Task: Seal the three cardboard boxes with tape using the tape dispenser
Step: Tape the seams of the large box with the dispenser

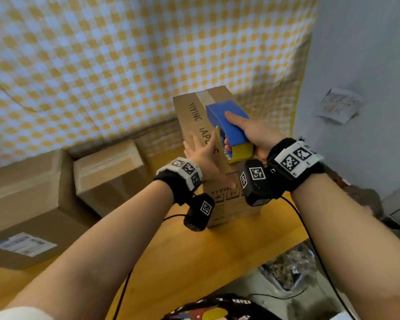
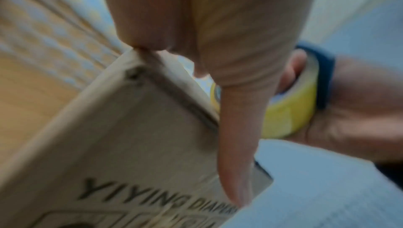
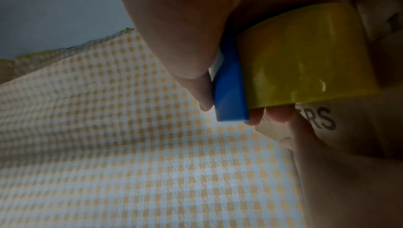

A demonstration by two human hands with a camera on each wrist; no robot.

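Both forearms reached up from the bottom of frame toward centre, each w/ a black wrist band. Left hand [image 1: 202,155] lay flat, fingers straight, centre frame. Right hand [image 1: 247,135], just right of it, was curled in a grip, thumb stretched forward.

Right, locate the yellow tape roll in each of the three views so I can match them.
Head: yellow tape roll right of centre, under the blue dispenser.
Left wrist: roll right of centre, behind the thumb.
Right wrist: roll upper right.
Shared landmark: the printed cardboard box beside it.
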